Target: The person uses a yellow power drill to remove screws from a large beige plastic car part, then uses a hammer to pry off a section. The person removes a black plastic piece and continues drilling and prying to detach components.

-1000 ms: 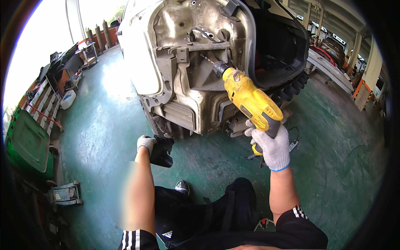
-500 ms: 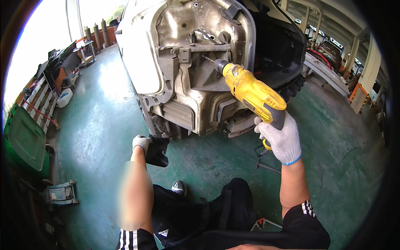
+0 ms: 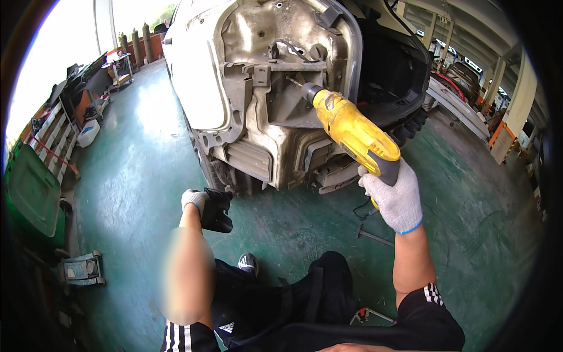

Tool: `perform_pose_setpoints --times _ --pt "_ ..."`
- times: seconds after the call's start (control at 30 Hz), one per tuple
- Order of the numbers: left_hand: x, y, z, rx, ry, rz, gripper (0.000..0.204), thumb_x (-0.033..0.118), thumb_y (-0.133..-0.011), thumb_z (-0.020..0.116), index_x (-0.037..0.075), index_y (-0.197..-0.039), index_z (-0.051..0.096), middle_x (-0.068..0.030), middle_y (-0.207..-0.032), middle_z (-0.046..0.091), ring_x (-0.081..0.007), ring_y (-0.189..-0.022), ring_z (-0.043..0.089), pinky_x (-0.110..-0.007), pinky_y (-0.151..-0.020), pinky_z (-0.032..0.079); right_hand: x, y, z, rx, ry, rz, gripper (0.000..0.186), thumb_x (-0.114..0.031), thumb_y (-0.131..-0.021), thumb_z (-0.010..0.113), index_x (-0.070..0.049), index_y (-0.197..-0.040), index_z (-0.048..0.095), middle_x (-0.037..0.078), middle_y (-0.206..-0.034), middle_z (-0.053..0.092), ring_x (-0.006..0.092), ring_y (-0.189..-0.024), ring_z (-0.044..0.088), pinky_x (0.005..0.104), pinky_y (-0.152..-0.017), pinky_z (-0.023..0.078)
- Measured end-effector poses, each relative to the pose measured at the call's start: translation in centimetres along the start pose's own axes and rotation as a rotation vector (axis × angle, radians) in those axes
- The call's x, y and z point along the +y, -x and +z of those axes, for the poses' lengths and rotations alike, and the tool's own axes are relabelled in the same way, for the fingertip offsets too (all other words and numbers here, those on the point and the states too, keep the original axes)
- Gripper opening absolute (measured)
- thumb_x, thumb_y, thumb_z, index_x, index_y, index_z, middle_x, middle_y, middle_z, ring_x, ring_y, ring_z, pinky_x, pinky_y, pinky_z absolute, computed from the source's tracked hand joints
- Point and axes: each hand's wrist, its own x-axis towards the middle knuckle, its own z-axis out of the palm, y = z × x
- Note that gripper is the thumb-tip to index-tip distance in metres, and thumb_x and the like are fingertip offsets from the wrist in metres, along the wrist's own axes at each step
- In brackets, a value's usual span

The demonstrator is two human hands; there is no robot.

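Note:
My right hand (image 3: 397, 196), in a white knit glove with a blue cuff, grips a yellow power drill (image 3: 355, 132). The drill's bit points up and left at the bracket area on the bare rear corner of a white car (image 3: 287, 152). Whether the bit's tip touches metal I cannot tell. Low on the left, my gloved left hand (image 3: 194, 199) is closed on a black plastic trim piece (image 3: 216, 211), held above the floor beside the car's rear wheel. The car's lamp and bumper are off, so the stained inner panel (image 3: 270, 32) shows.
A green wheeled bin (image 3: 34, 193) and a small low trolley (image 3: 82, 269) stand at the left. Racks with black parts (image 3: 88, 88) line that wall. Behind my right hand a metal stand (image 3: 375, 234) lies on the green floor. At the right are a pillar (image 3: 516, 105) and another vehicle (image 3: 463, 76).
The left hand and the black trim piece have shifted slightly left. My right hand and the drill stay nearly in place, and the view has moved a little.

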Motion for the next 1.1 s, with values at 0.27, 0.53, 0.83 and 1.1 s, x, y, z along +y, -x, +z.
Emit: perform_pose_setpoints --times 0.27,0.53,0.83,1.1 --pt "0.2 0.3 0.1 0.012 -0.018 0.006 0.035 0.010 -0.078 0.085 -0.002 -0.109 0.079 -0.0156 -0.101 0.081 -0.0245 -0.091 0.075 -0.040 -0.086 0.061 0.3 -0.1 -0.5 -0.051 -0.191 0.145 0.043 -0.002 -0.094 0.076 0.005 -0.135 0.066 0.012 -0.112 0.078 0.0158 -0.099 0.076 0.0308 -0.087 0.061" --pt "-0.5 -0.2 -0.2 0.019 -0.027 -0.001 0.038 0.010 -0.076 0.085 -0.003 -0.111 0.079 -0.0162 -0.102 0.081 -0.0256 -0.092 0.076 -0.041 -0.086 0.061 0.8 0.0 0.2 -0.020 -0.237 0.077 0.038 -0.001 -0.095 0.074 0.004 -0.132 0.066 0.010 -0.106 0.077 0.0137 -0.083 0.073 0.0286 -0.074 0.059" --pt "-1.3 -0.7 -1.0 0.038 -0.051 -0.019 0.037 0.011 -0.076 0.086 -0.002 -0.110 0.080 -0.0165 -0.103 0.082 -0.0256 -0.094 0.077 -0.040 -0.087 0.061 1.2 0.0 0.2 -0.037 -0.261 0.107 0.041 -0.001 -0.095 0.075 0.003 -0.134 0.065 0.012 -0.110 0.078 0.0152 -0.089 0.075 0.0302 -0.079 0.060" --pt "-1.1 -0.2 -0.8 0.039 -0.037 -0.008 0.035 0.004 -0.077 0.083 -0.005 -0.110 0.076 -0.0166 -0.102 0.079 -0.0275 -0.090 0.076 -0.042 -0.085 0.063 1.9 -0.1 0.3 -0.018 -0.083 -0.003 0.044 -0.003 -0.095 0.077 0.005 -0.136 0.065 0.014 -0.119 0.079 0.0188 -0.105 0.078 0.0318 -0.092 0.061"
